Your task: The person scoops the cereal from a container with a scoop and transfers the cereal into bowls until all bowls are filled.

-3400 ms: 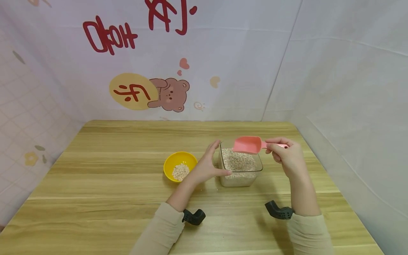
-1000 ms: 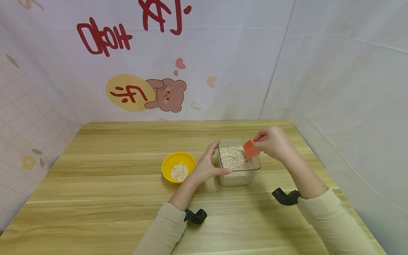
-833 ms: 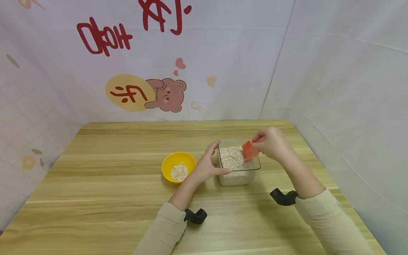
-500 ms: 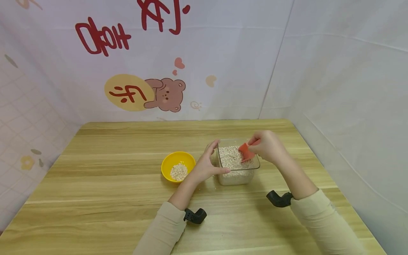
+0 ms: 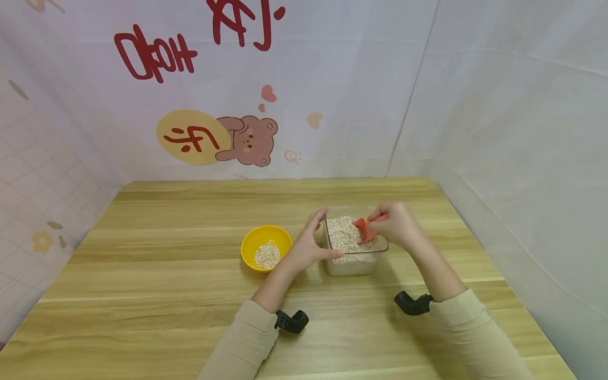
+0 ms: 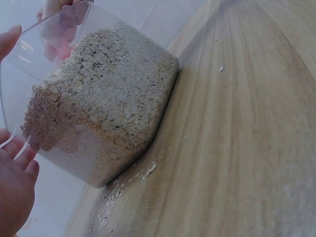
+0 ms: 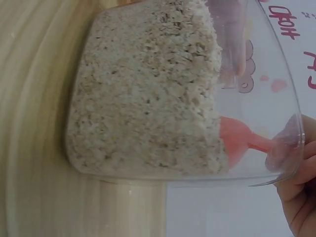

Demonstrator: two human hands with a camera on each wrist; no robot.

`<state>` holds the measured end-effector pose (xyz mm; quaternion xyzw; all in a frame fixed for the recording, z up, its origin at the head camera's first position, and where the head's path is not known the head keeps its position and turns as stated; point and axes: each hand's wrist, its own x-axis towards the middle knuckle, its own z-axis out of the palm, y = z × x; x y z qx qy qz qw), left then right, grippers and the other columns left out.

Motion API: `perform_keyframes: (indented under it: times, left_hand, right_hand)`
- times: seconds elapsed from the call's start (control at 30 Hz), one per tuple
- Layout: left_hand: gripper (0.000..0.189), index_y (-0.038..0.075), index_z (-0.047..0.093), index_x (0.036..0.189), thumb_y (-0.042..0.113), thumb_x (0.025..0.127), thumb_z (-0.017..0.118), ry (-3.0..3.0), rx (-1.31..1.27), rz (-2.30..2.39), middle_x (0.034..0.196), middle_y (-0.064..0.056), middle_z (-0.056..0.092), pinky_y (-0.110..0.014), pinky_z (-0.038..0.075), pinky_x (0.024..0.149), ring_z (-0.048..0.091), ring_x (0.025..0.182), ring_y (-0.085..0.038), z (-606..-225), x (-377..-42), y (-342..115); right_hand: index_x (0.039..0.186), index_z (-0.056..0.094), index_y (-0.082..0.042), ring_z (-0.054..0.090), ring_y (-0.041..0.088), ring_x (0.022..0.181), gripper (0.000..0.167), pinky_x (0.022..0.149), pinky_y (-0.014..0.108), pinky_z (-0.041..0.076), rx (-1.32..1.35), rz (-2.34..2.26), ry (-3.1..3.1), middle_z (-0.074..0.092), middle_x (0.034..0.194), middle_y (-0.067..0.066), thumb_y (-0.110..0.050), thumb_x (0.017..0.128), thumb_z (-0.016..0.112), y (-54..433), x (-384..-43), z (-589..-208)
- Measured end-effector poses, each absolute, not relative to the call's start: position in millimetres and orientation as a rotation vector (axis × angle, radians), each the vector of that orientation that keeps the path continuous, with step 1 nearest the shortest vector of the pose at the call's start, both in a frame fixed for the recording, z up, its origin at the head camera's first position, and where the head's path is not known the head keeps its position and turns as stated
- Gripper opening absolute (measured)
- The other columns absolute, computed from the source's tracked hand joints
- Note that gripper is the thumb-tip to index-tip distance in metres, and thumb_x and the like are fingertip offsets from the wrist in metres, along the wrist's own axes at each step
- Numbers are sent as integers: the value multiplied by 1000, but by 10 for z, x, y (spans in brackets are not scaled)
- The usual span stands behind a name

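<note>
Head view: the left hand (image 5: 304, 254) holds one clear box (image 5: 352, 265) at its left side, thumb on the near rim. The right hand (image 5: 396, 226) pinches one pink scoop (image 5: 366, 232), its end dipped in the oats (image 5: 343, 236) inside the box. One yellow bowl (image 5: 249, 237) with a little heap of oats sits left of the box on the bench (image 5: 157, 279). The wall (image 5: 342, 74) has big red writing (image 5: 142, 53) that I cannot read, one bear (image 5: 254, 141) and two pink hearts (image 5: 268, 94).

Left wrist view: oat bits (image 6: 111, 205) lie on the bench beside the box.

Right wrist view: the scoop pokes into the oats, with fingers on its handle.
</note>
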<state>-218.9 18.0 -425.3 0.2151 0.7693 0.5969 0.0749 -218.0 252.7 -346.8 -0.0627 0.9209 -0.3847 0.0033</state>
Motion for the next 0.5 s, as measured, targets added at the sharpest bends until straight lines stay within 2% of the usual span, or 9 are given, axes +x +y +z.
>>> perform_keyframes:
  times: [0.1,0.3,0.5]
  left_hand:
    - [102,35,23,151,28,71,86,2307,628,1775,155,5,22,-55,31,104,27,137,-32,-4251,-2196,184]
    - [102,31,22,152,25,73,85,2285,636,1787,155,1,21,-57,29,104,25,138,-35,-4243,-2202,184]
    - [102,31,23,152,26,71,86,2294,619,1791,154,3,23,-54,30,105,27,137,-34,-4242,-2188,190]
  right_hand:
    - [86,71,-2,43,13,46,11,43,26,38,-170,-1259,2860,59,60,11,-4,77,65,2537,-2172,-3513]
    - [89,71,0,43,11,46,14,43,25,39,-140,-1350,2821,58,57,8,-4,77,65,2573,-2164,-3571]
    - [90,71,-1,42,10,46,16,43,25,38,-77,-1402,2788,58,58,8,-4,76,65,2592,-2171,-3610]
